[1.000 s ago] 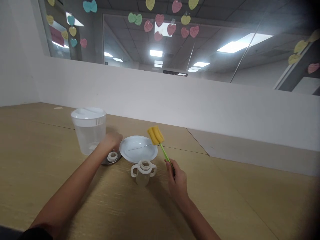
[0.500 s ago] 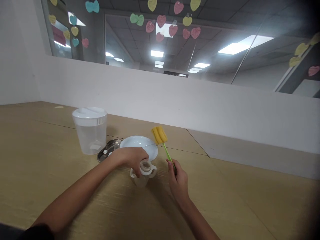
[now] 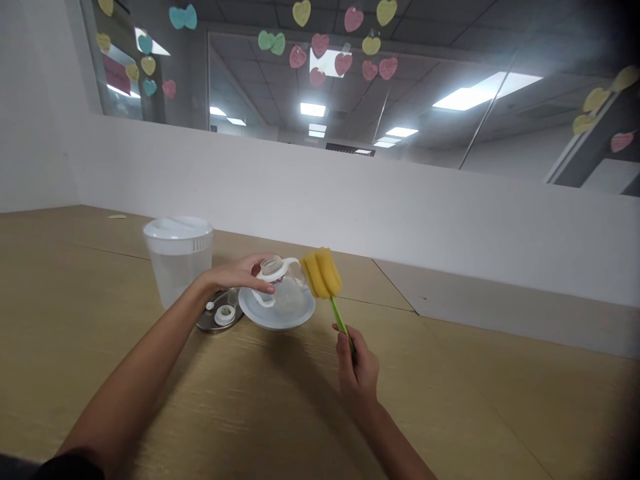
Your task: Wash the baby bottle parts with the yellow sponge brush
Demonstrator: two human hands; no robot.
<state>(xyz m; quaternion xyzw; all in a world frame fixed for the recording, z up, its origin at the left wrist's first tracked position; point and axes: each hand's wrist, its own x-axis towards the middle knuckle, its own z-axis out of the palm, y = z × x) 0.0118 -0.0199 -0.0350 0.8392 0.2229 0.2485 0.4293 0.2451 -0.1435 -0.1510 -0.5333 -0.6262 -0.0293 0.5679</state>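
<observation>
A clear baby bottle with white side handles (image 3: 289, 293) is held by my left hand (image 3: 245, 273), its thumb and fingers around the white collar. The bottle is tilted over a white bowl (image 3: 277, 321), whose far part it hides. In my right hand (image 3: 359, 363), the fingers are closed round the green handle of a sponge brush (image 3: 323, 275). The brush's yellow sponge head points up, just right of the bottle and the bowl.
Left of the bowl lies a metal tray (image 3: 213, 321) with a white ring cap (image 3: 225, 315) and other small parts. Behind it stands a lidded translucent bucket (image 3: 177, 263). A white wall (image 3: 325, 193) with a window above closes off the table's back.
My left hand has carried the bottle from the table in front of the bowl up and back over it, tipping it. The brush in my right hand has shifted only slightly.
</observation>
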